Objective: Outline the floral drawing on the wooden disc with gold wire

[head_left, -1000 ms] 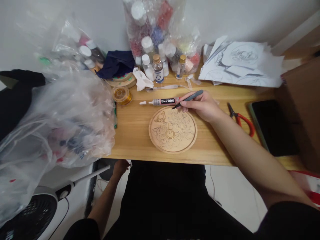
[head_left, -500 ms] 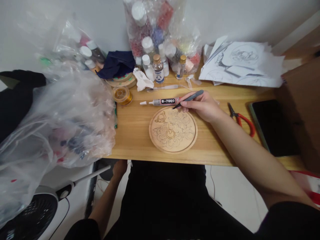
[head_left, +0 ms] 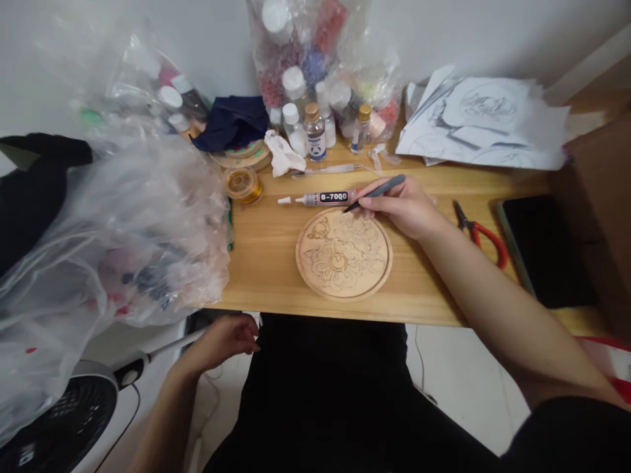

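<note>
The right hand [head_left: 401,207] holds a thin dark tool [head_left: 375,192] tight, its tip at the top edge of the round wooden plate [head_left: 344,253] on the table [head_left: 266,243]. The left hand [head_left: 224,338] hangs below the table edge, fingers loosely curled around nothing.

My right hand [head_left: 401,207] and left hand [head_left: 224,338] were bare, with no rings or watch that I could make out. Both forearms were uncovered. I wore black: a short dark sleeve [head_left: 572,433] showed at the right shoulder, and black clothing [head_left: 330,394], possibly trousers, covered my lap.
</note>
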`<action>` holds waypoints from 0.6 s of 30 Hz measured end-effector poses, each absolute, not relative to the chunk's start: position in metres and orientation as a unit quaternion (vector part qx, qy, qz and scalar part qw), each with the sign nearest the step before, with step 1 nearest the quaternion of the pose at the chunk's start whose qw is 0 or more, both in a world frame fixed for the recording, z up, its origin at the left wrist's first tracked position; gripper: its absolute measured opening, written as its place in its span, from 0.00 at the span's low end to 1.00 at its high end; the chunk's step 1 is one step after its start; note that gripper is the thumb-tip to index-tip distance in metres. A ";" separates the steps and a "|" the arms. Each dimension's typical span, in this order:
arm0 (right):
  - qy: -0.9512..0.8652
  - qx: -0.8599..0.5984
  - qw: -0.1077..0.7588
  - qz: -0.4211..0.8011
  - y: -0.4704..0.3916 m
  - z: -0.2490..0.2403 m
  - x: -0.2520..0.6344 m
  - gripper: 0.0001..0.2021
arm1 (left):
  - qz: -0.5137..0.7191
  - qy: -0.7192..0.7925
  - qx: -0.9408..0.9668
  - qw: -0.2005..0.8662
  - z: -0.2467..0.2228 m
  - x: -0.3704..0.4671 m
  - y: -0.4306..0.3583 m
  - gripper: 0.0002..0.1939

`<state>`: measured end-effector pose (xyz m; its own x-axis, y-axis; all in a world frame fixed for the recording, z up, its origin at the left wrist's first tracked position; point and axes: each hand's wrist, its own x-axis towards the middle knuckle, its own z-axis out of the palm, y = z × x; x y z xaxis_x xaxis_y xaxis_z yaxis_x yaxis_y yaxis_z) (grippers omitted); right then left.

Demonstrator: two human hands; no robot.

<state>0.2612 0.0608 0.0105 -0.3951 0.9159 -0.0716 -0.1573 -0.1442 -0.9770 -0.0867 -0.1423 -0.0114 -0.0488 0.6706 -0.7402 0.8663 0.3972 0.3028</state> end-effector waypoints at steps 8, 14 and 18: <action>-0.516 -0.377 0.406 0.653 0.060 0.005 0.264 0.12 | 0.405 0.575 0.368 0.609 0.052 0.027 -0.085 0.17; -0.506 -0.375 0.407 0.661 0.060 0.006 0.263 0.13 | 0.510 0.385 0.137 0.757 0.061 0.071 -0.065 0.11; -0.508 -0.368 0.411 0.661 0.061 0.008 0.263 0.13 | 0.498 0.378 0.126 0.770 0.065 0.073 -0.067 0.14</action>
